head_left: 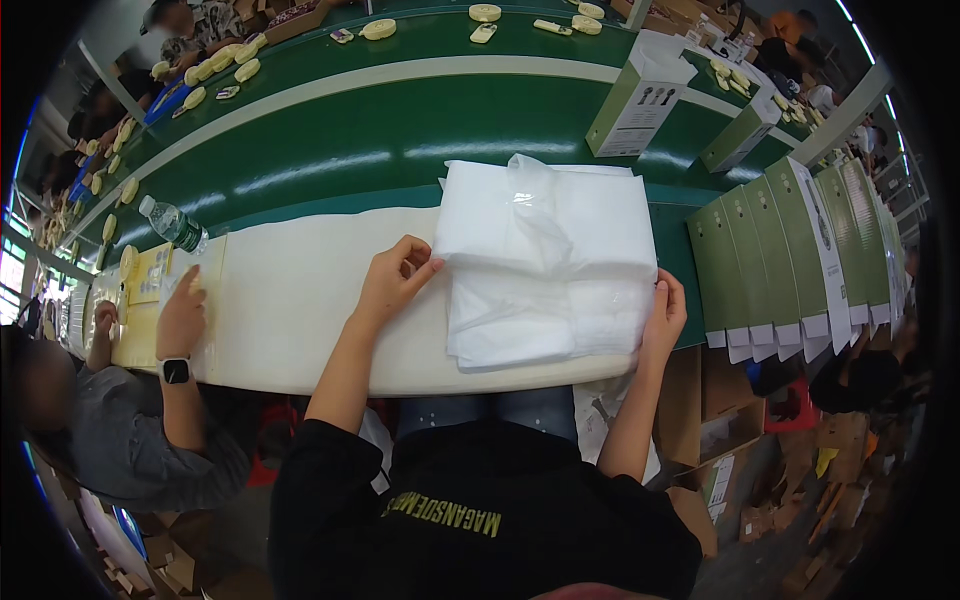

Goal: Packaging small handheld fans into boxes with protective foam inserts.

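A stack of thin white plastic bags (600, 215) lies in front of me, creased across its middle. A crumpled, shiny strip runs down over its upper part. My left hand (395, 275) is at its left edge, thumb and forefinger pinched on the border and the other fingers curled. On the opposite side, my right hand (666, 312) holds the right edge between thumb and bent fingers. Beneath the stack is a long white sheet-covered work surface (300, 300).
Green and white boxes (745, 265) stand in a row at the right; another box (638, 100) stands on the green conveyor (420, 120). A water bottle (174, 222) leans at the left, near a co-worker's hand (182, 320). Pale yellow parts (380, 29) lie on the far belt.
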A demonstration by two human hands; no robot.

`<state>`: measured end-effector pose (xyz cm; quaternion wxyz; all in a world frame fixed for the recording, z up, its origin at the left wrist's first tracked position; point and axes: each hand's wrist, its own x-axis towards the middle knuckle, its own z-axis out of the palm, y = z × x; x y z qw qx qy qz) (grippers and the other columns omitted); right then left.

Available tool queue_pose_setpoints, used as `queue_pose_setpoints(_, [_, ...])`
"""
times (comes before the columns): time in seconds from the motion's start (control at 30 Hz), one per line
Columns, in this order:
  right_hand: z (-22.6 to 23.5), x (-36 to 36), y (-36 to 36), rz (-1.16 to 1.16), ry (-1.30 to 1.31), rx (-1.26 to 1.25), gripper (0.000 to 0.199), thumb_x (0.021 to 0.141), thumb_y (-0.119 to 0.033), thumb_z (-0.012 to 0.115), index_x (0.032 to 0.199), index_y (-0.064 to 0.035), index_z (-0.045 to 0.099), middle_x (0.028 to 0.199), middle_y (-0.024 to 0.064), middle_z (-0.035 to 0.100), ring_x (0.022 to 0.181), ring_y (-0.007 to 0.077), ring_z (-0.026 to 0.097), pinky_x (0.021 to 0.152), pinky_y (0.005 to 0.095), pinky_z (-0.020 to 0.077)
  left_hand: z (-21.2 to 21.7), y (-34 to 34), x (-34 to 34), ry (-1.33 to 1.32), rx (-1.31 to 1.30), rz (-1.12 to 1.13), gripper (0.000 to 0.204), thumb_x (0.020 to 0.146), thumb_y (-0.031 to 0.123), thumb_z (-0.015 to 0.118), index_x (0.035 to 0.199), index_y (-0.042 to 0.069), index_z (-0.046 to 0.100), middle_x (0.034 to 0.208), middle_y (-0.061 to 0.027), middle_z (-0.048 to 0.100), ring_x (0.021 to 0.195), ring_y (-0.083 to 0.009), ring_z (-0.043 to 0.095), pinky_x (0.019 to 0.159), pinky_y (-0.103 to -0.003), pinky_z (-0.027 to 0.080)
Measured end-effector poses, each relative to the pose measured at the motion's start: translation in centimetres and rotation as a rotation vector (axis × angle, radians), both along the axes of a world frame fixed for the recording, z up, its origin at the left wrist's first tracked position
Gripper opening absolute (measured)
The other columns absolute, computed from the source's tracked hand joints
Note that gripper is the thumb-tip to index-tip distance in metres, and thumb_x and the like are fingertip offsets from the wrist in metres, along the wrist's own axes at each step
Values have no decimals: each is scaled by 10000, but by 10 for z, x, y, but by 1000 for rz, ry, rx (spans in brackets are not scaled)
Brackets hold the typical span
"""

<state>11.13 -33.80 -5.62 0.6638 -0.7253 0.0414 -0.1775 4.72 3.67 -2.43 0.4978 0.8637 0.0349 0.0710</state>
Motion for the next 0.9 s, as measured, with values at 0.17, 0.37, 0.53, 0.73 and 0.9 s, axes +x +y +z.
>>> queue_pose_setpoints(0.17, [5, -2, 7, -13, -30, 8, 232, 951, -140, 483, 1089, 5, 600, 1024, 58, 615, 908, 110, 549, 818, 229, 429, 7, 16, -11, -329, 272, 90, 110, 822, 97, 656, 893, 46, 589, 830, -52, 636, 727, -164, 593, 619, -245, 443])
queue_pose_setpoints(0.37, [3, -15, 13, -33, -39, -24, 235, 953, -140, 479, 1093, 7, 598, 1038, 62, 616, 917, 113, 555, 830, 235, 431, 27, 58, -55, -700, 939, 636, 306, 761, 206, 713, 1009, 71, 594, 962, -96, 621, 894, -272, 585, 766, -365, 458])
queue_pose_setpoints(0.53, [12, -23, 27, -51, -70, -34, 223, 951, -139, 478, 1068, 5, 601, 1018, 70, 614, 913, 139, 555, 844, 255, 428, 23, 91, -100, -124, 733, 853, 442, 832, 288, 640, 1183, 76, 477, 1011, -131, 601, 857, -287, 593, 770, -371, 468])
queue_pose_setpoints(0.73, [31, -76, 73, -17, -421, -192, 212, 951, -83, 423, 1059, 12, 579, 1032, 117, 575, 982, 206, 547, 881, 309, 414, 13, 65, -104, -82, -946, 327, 387, 959, 358, 412, 1208, 61, 426, 984, -143, 578, 754, -188, 562, 655, -312, 468])
queue_pose_setpoints(0.9, [70, -132, 158, 464, -275, 95, 364, 934, -150, 446, 1259, -9, 365, 1139, 168, 497, 953, 241, 541, 904, 370, 413, 3, -61, -89, -196, -727, 64, 311, 951, 339, 454, 1011, 42, 526, 972, -112, 575, 802, -188, 547, 694, -298, 451])
